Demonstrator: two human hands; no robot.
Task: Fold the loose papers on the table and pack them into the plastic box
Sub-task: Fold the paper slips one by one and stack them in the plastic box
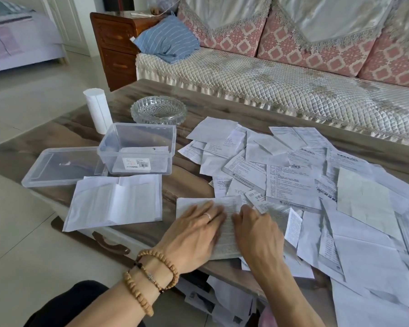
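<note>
Head view shows one printed sheet (pixel 224 223) lying at the near edge of the table (pixel 194 185), under both hands. The left hand (pixel 194 230) lies flat on it with fingers straight and spread, pressing it down. The right hand (pixel 255 230) rests on the sheet's right side with fingers bent downward; whether they pinch an edge or only press, I cannot tell. This looks like a fold being made or flattened.

Left of the sheet lies a small stack of folded papers (pixel 116 204), set just in front of the box (pixel 137 149). The box stands open, and seems to hold little besides a label and perhaps a slip or two. Its lid (pixel 59 166) lies flat beside it on the left.

To the right, a large pile of loose papers (pixel 316 185) covers much of the table, overlapping and unfolded. More sheets show on the shelf below.

By my judgement the task is at an early stage: a few papers are folded, almost none packed, and most are left to do.

Behind the box stand a white roll (pixel 98 109) and a glass dish (pixel 158 110).
</note>
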